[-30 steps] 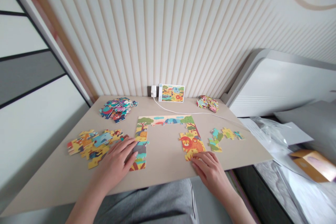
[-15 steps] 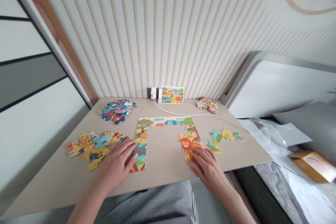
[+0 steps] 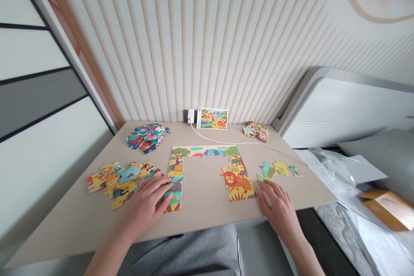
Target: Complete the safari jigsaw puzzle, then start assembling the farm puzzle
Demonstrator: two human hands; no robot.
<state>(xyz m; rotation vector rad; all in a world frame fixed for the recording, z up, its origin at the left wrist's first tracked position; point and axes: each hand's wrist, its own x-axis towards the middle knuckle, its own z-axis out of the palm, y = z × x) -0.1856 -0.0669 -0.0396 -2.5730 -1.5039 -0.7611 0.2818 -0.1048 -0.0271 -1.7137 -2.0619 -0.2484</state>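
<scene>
A partly joined jungle jigsaw puzzle lies on a beige tabletop [image 3: 200, 211], with a top strip [image 3: 207, 152], a left column [image 3: 175, 183] and a lion section [image 3: 236, 183]. My left hand [image 3: 145, 205] rests flat with its fingers on the left column, beside a spread of yellow loose pieces [image 3: 119, 183]. My right hand [image 3: 278, 209] is just right of the lion section. Its fingertips reach a small green and yellow cluster of pieces [image 3: 274, 170]. Neither hand visibly holds a piece.
A mixed heap of pieces [image 3: 147, 138] and a smaller heap [image 3: 256, 131] lie at the back, near a picture card [image 3: 211, 118] and a white charger [image 3: 190, 116] with its cable. The table's right edge borders a bed with plastic sheeting and an orange box [image 3: 388, 210].
My right hand has slid right, off the lion section, which now shows fully. My left hand stays on the left column. The whole view has shifted slightly.
</scene>
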